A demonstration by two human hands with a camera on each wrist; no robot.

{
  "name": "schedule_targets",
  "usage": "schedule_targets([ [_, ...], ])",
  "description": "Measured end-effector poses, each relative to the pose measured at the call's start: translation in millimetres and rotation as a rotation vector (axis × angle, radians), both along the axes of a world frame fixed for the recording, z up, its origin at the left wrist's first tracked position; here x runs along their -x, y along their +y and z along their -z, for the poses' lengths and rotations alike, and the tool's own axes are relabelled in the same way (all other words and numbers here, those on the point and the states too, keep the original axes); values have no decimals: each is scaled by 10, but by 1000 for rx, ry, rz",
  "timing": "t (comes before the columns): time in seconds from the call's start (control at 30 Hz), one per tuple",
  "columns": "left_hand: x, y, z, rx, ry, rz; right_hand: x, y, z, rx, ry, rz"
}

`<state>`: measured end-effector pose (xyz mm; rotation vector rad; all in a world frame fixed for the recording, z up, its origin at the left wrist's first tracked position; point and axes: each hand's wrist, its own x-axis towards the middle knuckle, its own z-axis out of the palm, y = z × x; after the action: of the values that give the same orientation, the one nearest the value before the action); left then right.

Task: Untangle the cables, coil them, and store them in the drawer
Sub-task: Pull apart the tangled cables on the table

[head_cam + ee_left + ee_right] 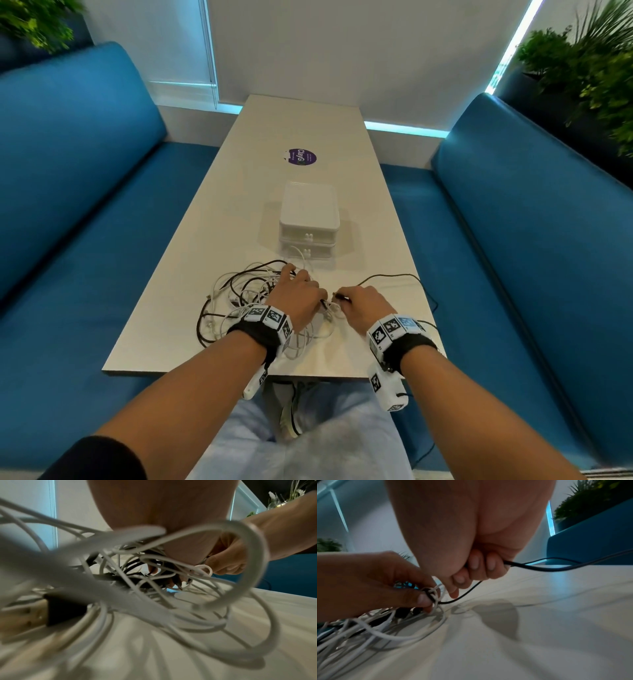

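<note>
A tangle of white and black cables lies on the white table near its front edge. My left hand rests on the tangle and pinches a knot of white and black cable between thumb and fingers. My right hand grips a black cable in its curled fingers; that cable loops away to the right, over the table edge. Behind the tangle stands a white two-drawer box, both drawers closed. A black USB plug lies close to the left wrist camera.
A purple round sticker sits on the table beyond the box. Blue sofas flank the table on both sides. Plants stand behind the right sofa. My knees are under the table's front edge.
</note>
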<state>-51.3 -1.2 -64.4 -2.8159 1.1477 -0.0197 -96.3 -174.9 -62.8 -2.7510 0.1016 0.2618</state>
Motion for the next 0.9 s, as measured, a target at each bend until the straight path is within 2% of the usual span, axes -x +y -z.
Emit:
schedule_targets([
  [0.23,-7,51,1,63,8,8,19,-23,16,-113,38,-47],
  [0.47,6,29,-12,6,-17,-42,-11,-22,15,47,74,10],
  [0.7,18,-48,5,-61,-52,-105,10,-118,-24,69,81,47],
  [0.8,37,-129,-42,-89,-107,-61,23,-68,-18,96,58,19],
  [0.9,66,-234,-87,-1,-74,52,7,-22,-7,111,39,2],
])
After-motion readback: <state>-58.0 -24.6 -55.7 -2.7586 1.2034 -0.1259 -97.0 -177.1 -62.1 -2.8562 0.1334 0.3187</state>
